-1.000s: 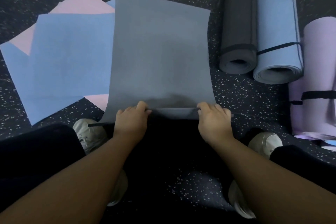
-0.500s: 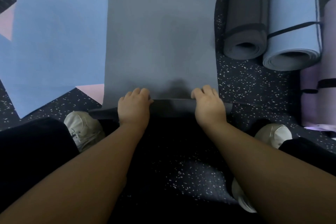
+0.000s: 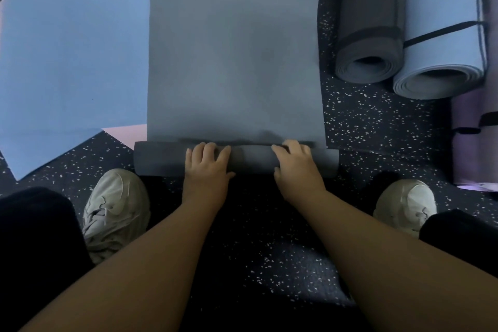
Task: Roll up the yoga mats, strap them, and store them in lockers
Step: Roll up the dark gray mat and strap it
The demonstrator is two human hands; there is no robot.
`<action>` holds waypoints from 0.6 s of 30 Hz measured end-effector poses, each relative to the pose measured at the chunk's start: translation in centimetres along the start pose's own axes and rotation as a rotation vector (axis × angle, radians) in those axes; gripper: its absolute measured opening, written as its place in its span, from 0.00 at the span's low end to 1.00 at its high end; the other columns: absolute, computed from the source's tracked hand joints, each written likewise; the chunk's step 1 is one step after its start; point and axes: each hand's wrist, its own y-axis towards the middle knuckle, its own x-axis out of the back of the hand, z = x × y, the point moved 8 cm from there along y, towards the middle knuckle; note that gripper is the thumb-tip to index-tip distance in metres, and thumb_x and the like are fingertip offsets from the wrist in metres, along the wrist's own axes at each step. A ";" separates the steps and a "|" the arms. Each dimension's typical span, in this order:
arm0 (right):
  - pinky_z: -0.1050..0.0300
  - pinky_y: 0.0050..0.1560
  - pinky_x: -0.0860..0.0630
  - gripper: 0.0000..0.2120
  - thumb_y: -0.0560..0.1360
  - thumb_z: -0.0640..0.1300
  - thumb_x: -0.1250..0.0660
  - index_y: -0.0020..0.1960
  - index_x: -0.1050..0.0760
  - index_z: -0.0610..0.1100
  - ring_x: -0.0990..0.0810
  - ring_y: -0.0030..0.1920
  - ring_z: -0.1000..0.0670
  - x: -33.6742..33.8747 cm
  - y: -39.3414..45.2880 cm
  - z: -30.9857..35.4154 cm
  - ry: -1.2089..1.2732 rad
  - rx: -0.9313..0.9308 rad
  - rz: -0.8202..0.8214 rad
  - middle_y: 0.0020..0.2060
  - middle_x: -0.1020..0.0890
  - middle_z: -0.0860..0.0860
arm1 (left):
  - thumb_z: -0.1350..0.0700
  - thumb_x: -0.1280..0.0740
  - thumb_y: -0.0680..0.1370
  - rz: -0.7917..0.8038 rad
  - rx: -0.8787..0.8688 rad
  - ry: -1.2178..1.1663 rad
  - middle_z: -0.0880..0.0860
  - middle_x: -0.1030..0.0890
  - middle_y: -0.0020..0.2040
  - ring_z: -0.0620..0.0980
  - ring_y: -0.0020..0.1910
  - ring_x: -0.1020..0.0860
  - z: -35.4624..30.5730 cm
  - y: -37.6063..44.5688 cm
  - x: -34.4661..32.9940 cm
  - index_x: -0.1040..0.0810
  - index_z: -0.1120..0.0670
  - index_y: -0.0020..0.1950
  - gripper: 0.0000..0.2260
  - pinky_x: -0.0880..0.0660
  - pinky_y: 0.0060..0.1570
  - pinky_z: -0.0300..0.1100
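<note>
A flat blue mat point(image 3: 72, 62) lies at the left over a pink mat point(image 3: 126, 136) on the speckled dark floor point(image 3: 377, 121). At centre, the grey mat point(image 3: 231, 56), matte and smooth, lies flat with its near end wound into a narrow cylinder point(image 3: 159, 159). The left hand point(image 3: 207, 167) rests on top of this cylinder, fingers point(image 3: 208, 149) slightly spread and curved over it. The right hand point(image 3: 296, 164) rests likewise, fingers point(image 3: 289, 145) close together, reaching the far edge. At right lie a strapped dark grey roll point(image 3: 369, 35), a light blue roll point(image 3: 442, 43) and a purple roll point(image 3: 474, 143).
</note>
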 end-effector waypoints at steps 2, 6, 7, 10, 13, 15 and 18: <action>0.52 0.60 0.32 0.23 0.78 0.37 0.43 0.73 0.36 0.43 0.39 0.66 0.45 -0.6 0.4 0.0 -0.006 -0.002 0.032 0.68 0.35 0.47 | 0.55 0.18 0.59 0.025 0.021 0.044 0.63 0.21 0.51 0.66 0.53 0.23 0.2 0.0 -0.6 0.19 0.59 0.57 0.28 0.33 0.56 0.71; 0.42 0.71 0.46 0.26 0.78 0.42 0.45 0.75 0.41 0.51 0.39 0.69 0.45 -1.2 0.4 -0.1 -0.137 -0.009 0.059 0.69 0.35 0.49 | 0.52 0.20 0.63 0.020 0.003 0.098 0.62 0.21 0.51 0.65 0.52 0.22 0.7 0.0 -1.0 0.19 0.56 0.59 0.26 0.33 0.54 0.72; 0.38 0.72 0.50 0.26 0.78 0.44 0.45 0.76 0.42 0.53 0.40 0.69 0.45 -1.3 0.1 -0.1 -0.169 -0.011 0.059 0.70 0.36 0.49 | 0.51 0.20 0.63 0.018 -0.004 0.104 0.62 0.21 0.50 0.65 0.51 0.22 0.7 0.0 -1.0 0.19 0.55 0.60 0.27 0.31 0.54 0.71; 0.35 0.72 0.51 0.27 0.77 0.48 0.42 0.75 0.43 0.56 0.40 0.70 0.45 -1.7 -1.3 -0.1 -0.193 -0.005 0.057 0.69 0.36 0.49 | 0.51 0.20 0.63 0.010 -0.005 0.126 0.60 0.21 0.49 0.64 0.50 0.22 0.5 -0.9 -1.1 0.20 0.52 0.61 0.27 0.30 0.54 0.69; 0.35 0.72 0.51 0.30 0.75 0.49 0.37 0.75 0.42 0.56 0.40 0.70 0.44 -2.7 -2.4 -0.3 -0.211 0.004 0.115 0.69 0.36 0.48 | 0.51 0.19 0.61 0.025 0.026 0.164 0.60 0.20 0.48 0.65 0.51 0.23 0.0 -2.4 -1.7 0.19 0.51 0.60 0.27 0.31 0.54 0.70; 0.31 0.69 0.44 0.31 0.70 0.49 0.30 0.71 0.34 0.55 0.35 0.67 0.42 -3.3 -3.1 -0.2 -0.227 0.002 0.088 0.66 0.31 0.47 | 0.51 0.19 0.61 0.030 0.037 0.179 0.60 0.20 0.47 0.65 0.51 0.22 -0.3 -3.2 -2.1 0.18 0.52 0.58 0.27 0.31 0.54 0.72; 0.29 0.55 0.28 0.34 0.52 0.46 0.20 0.58 0.21 0.52 0.28 0.55 0.42 -3.8 -4.3 -0.3 -0.241 -0.043 -0.028 0.53 0.21 0.46 | 0.52 0.18 0.60 0.022 0.047 0.178 0.60 0.20 0.47 0.65 0.50 0.22 -0.4 -4.1 -2.5 0.17 0.52 0.56 0.26 0.32 0.53 0.73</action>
